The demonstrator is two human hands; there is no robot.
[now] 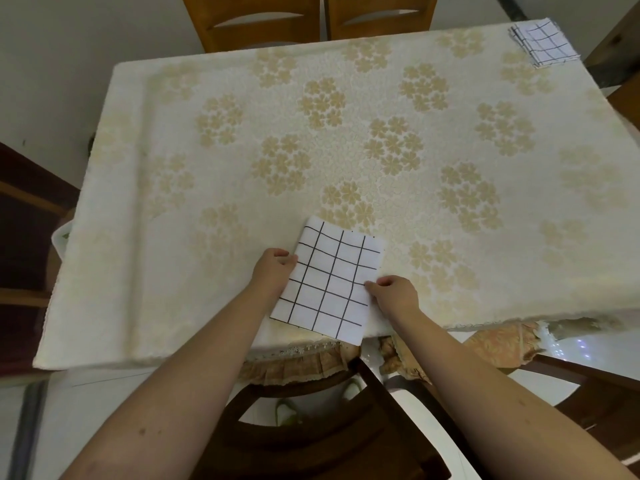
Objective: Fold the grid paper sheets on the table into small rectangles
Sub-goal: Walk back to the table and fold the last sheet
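A white sheet with a black grid [330, 277] lies near the front edge of the table [180, 188], its near end reaching over the edge. My left hand [273, 270] pinches the sheet's left edge with curled fingers. On the opposite side my right hand [393, 292] pinches the right edge, thumb on top. A stack of folded grid sheets [542, 43] sits at the far right corner of the table.
The table carries a cream cloth with tan flower clusters. Two wooden chairs [311, 19] stand at the far side. A dark wooden chair [329, 427] is below me at the front edge, and more dark furniture [24, 216] stands at the left.
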